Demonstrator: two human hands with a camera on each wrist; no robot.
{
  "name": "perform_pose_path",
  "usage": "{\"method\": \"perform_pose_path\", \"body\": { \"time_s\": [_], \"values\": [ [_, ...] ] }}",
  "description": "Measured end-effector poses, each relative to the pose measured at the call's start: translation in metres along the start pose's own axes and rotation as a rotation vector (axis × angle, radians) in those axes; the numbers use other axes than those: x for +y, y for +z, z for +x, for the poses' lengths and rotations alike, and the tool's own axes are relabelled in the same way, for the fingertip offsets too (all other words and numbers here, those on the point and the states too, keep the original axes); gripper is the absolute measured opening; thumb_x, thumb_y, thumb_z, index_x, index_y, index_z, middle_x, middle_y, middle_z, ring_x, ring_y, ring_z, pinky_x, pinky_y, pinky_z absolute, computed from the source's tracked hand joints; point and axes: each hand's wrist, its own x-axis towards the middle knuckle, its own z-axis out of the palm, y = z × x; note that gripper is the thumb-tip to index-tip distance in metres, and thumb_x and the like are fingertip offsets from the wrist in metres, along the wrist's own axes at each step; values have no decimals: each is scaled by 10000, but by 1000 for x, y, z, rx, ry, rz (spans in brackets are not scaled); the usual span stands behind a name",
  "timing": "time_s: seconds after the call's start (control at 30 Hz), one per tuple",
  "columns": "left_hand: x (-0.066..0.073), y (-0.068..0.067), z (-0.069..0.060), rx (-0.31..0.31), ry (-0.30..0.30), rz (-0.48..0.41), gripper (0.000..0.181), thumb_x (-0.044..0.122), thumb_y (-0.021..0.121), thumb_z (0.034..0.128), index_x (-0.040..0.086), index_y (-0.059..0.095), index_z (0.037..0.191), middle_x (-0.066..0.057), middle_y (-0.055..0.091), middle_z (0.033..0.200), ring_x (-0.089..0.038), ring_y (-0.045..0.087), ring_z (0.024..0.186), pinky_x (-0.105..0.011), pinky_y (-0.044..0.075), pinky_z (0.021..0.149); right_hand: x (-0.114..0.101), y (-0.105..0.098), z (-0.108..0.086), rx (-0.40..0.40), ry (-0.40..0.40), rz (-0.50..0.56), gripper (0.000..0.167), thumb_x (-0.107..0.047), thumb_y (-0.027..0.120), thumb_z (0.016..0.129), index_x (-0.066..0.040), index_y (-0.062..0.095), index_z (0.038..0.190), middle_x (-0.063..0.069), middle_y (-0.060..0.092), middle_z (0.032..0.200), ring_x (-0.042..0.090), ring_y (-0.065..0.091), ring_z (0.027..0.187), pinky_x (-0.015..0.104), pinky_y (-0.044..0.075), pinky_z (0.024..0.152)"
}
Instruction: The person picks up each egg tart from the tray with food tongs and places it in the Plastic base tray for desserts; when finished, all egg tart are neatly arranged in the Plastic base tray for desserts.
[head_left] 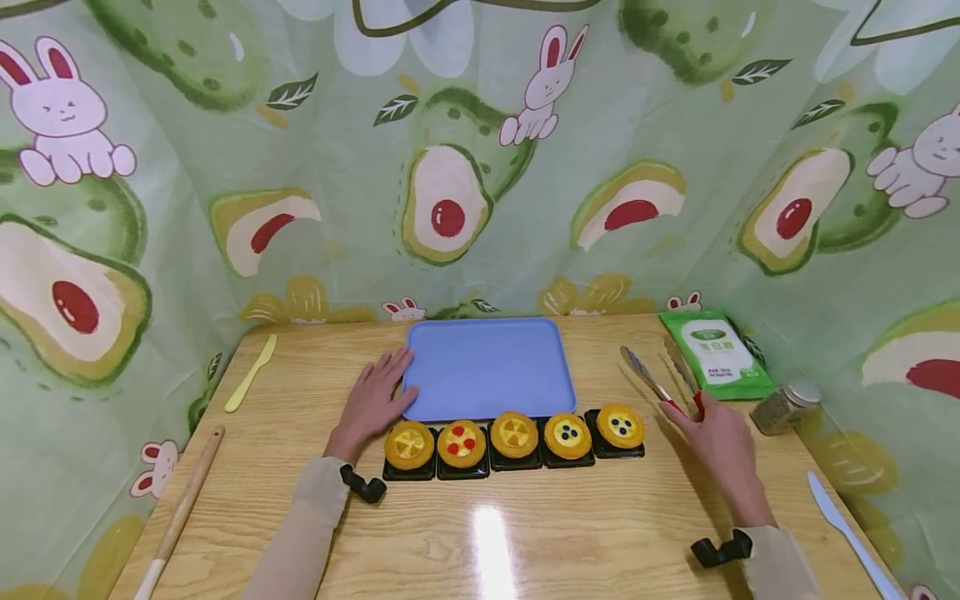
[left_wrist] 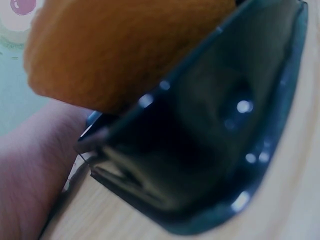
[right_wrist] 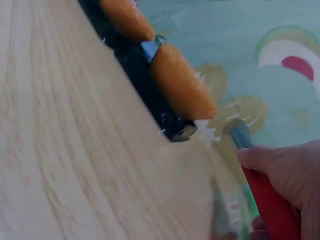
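Note:
My left hand (head_left: 372,398) rests with fairly straight fingers at the left edge of a blue tray (head_left: 491,371). My right hand (head_left: 722,442) grips metal tongs (head_left: 647,373) by their red handles (right_wrist: 270,202), the arms spread apart and pointing away from me. In front of the tray stand several egg tarts in black square holders (head_left: 462,477). Two have yellow wedge toppings, including the left-end tart (head_left: 409,445); one has red pieces (head_left: 461,443); two have dark berries, including the right-end tart (head_left: 620,426). In the left wrist view a holder (left_wrist: 200,135) hides my fingers.
A green and white packet (head_left: 716,354) lies at the back right, beside a spice jar (head_left: 786,406). A pale blue knife (head_left: 851,533) is along the right edge. On the left are a yellow knife (head_left: 252,373) and a long wooden-handled tool (head_left: 187,500). Patterned cloth (head_left: 360,233) surrounds the table.

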Motion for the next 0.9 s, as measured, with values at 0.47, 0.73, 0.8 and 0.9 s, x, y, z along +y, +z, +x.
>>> {"method": "perform_pose_path", "body": {
  "time_s": [0.47,0.73,0.8,0.9],
  "values": [
    [-5,8,-6,8,-12,-5,747,566,470,1057,190,277,1673,-9,228,1732,-342,178,1600,-582,109,1276,13,30,7,54,35,-29,584,-450,841,854,-15,495,675,179,447,751,346,454,684,397,328,595],
    [-8,9,-13,6,-29,-1,736,575,452,1063,210,269,1675,6,222,1734,-329,178,1602,-576,121,1277,13,36,5,36,59,-73,620,-473,825,855,44,513,711,248,469,796,406,495,738,455,377,608],
    [-7,10,-15,12,-27,-2,731,564,464,1063,206,277,1673,-2,234,1731,-331,193,1598,-580,133,1274,13,36,2,-6,78,-69,661,-515,800,872,85,531,801,297,484,883,440,508,799,487,411,634],
    [-5,13,-17,12,-20,-9,734,560,475,1061,205,278,1672,-4,240,1728,-331,213,1593,-587,146,1270,15,33,-4,-87,113,-57,823,-623,730,897,157,523,1055,381,475,1037,514,509,916,567,453,686]
  ]
}}
